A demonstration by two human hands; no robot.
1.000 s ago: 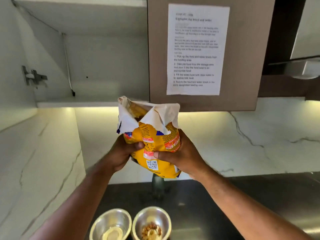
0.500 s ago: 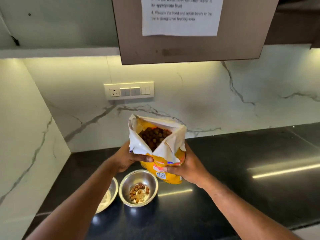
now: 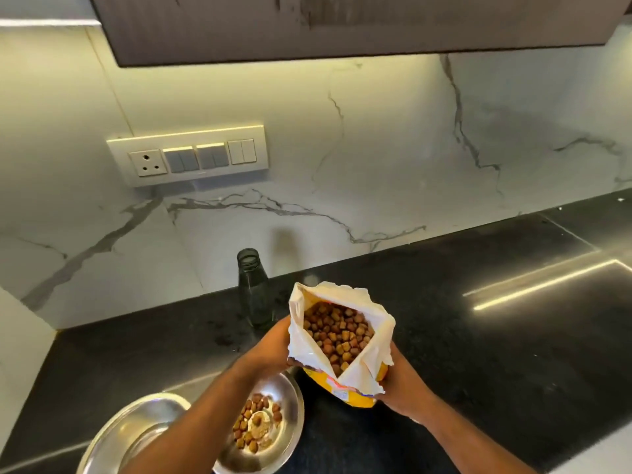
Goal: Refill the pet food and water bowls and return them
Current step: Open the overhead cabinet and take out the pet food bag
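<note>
A yellow pet food bag (image 3: pixel 345 384) with a torn white top stands open, full of brown kibble (image 3: pixel 338 331). My left hand (image 3: pixel 273 347) grips its left side and my right hand (image 3: pixel 400 381) grips its right side, holding it upright just above the black counter. Below my left forearm sits a steel food bowl (image 3: pixel 287 436) with a little kibble in it. A second steel bowl (image 3: pixel 143 425) stands to its left, partly hidden by my arm; its contents are unclear.
An uncapped dark glass bottle (image 3: pixel 254 292) stands on the black counter (image 3: pixel 496 336) behind the bag, near the marble backsplash. A switch panel (image 3: pixel 191 155) is on the wall. A cabinet underside (image 3: pixel 342 25) hangs overhead.
The bag has come down from cabinet height to just above the counter, right of the food bowl. My view tipped downward, and the bottle is now visible.
</note>
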